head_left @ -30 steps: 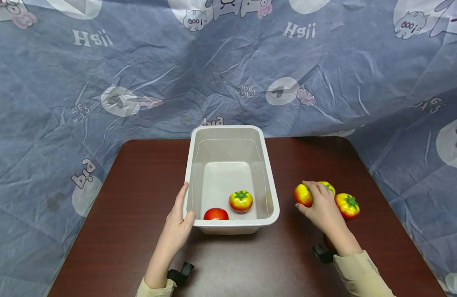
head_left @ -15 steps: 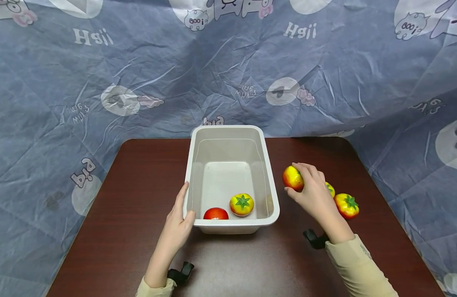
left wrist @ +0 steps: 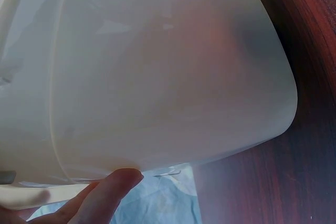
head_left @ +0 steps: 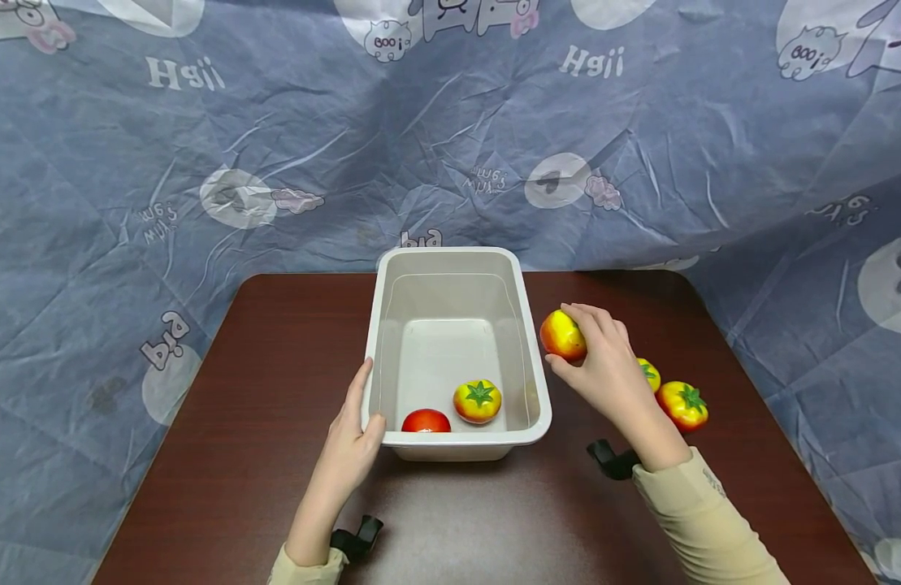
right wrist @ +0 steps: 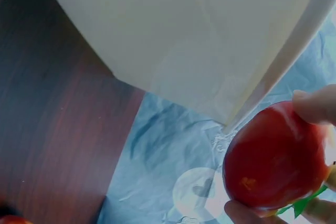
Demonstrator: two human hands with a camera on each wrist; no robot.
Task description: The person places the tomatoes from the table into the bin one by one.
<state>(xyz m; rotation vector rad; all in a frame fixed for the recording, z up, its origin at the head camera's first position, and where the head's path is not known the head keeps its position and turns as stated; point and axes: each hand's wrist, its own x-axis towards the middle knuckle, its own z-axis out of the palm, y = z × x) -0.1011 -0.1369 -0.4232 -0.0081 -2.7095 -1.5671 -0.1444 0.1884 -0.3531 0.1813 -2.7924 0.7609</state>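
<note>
A pale grey plastic bin [head_left: 450, 439] stands at the middle of the table. My left hand [head_left: 351, 447] grips its near left rim; in the left wrist view a fingertip [left wrist: 123, 179] presses the outer wall below the rim. Just outside the bin's right rim, my right hand [head_left: 604, 370] holds a yellow-and-red tomato [head_left: 563, 335] between thumb and fingers. The right wrist view shows this tomato [right wrist: 275, 156] raised, its red underside facing the camera and green leaves lower down. Inside the bin lie a yellow-red tomato [head_left: 478, 401] and a red one [head_left: 426, 421], partly hidden by the front rim.
Two more tomatoes sit right of the bin: one [head_left: 649, 374] partly behind my right hand, the other [head_left: 682, 406] fully showing. The dark wooden table [head_left: 289, 341] ends just behind the bin. A blue patterned cloth [head_left: 450, 138] hangs past its far edge.
My right hand has lifted a tomato from the group on the right and carried it leftward and away to the bin's right rim. The left hand stays on the bin.
</note>
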